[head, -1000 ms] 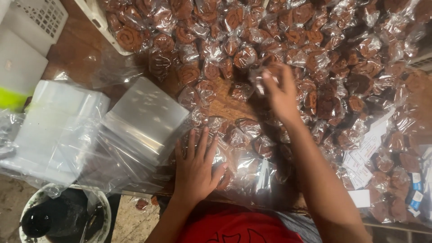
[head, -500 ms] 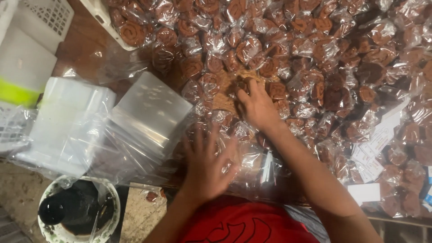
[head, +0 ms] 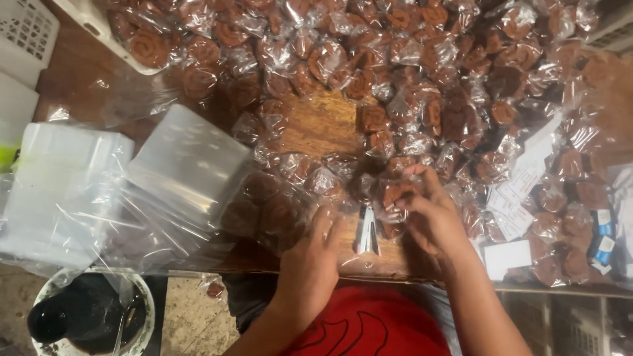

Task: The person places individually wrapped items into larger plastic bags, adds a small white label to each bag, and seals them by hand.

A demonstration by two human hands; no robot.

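Observation:
A large heap of brown spiral cookies in clear wrappers (head: 395,72) covers the wooden table (head: 323,122). My right hand (head: 428,214) is closed on one wrapped cookie (head: 395,194) near the table's front edge. Flat on the table beside a pile of wrapped cookies (head: 264,211) rests my left hand (head: 313,260), fingers together, pressing clear plastic. A small silver tool like a stapler (head: 366,231) lies between the two hands.
Stacks of clear plastic boxes in bags (head: 119,191) lie at the left. A white basket (head: 30,33) stands at the far left corner. White paper labels (head: 521,198) and blue-white packets (head: 601,240) sit at the right. A bowl with a dark object (head: 86,316) is below the table.
My right hand has pulled back from the heap to the front edge with a wrapped cookie. My left hand has shifted right and closed its fingers.

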